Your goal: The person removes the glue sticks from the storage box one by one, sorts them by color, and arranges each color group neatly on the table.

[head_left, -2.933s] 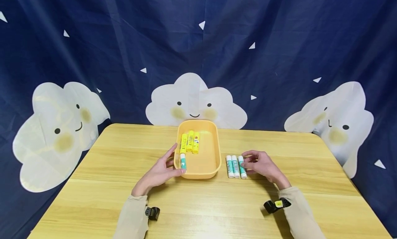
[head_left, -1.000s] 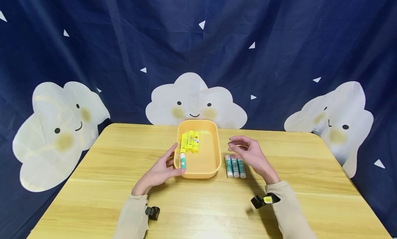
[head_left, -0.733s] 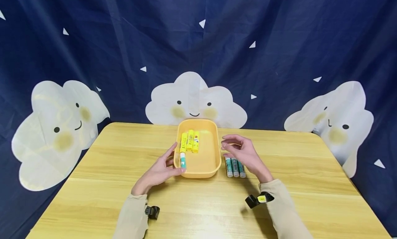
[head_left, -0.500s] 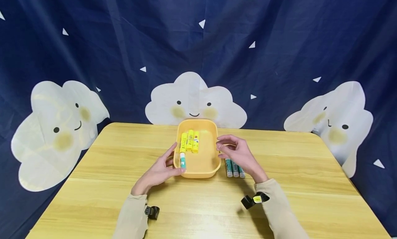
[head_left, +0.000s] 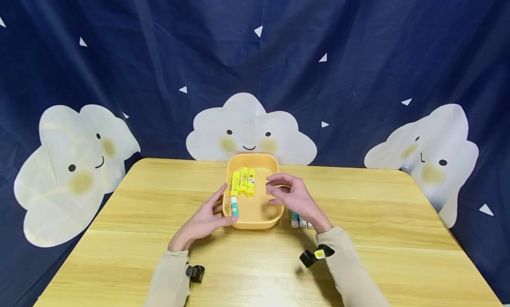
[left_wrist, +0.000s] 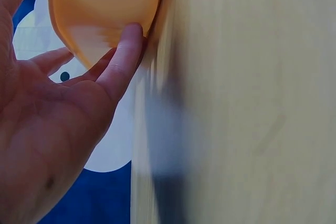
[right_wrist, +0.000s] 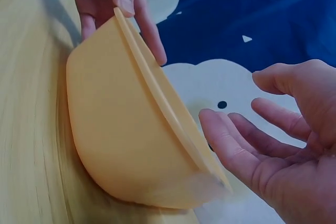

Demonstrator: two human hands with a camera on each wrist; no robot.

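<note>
My left hand (head_left: 205, 218) holds the left side of a yellow plastic bin (head_left: 255, 225), thumb over the near-left rim and fingers against the outer wall. In the left wrist view its fingertips touch the wall. Inside the bin lie three yellow glue sticks (head_left: 243, 180) side by side and one teal glue stick (head_left: 234, 207) with a white end, near the thumb. My right hand (head_left: 292, 194) hovers over the bin's right rim, fingers loosely bent and holding nothing; the right wrist view shows the gap between thumb and fingers.
Teal glue sticks (head_left: 294, 219) lie in a row on the wooden table (head_left: 255, 267), right of the bin, partly hidden under my right hand and wrist. A dark blue curtain (head_left: 338, 54) with cloud faces hangs behind the table's far edge.
My right hand has left the row of teal glue sticks, risen and moved left over the bin's rim. The rightmost teal stick now lies close beside the others. My left hand stays put.
</note>
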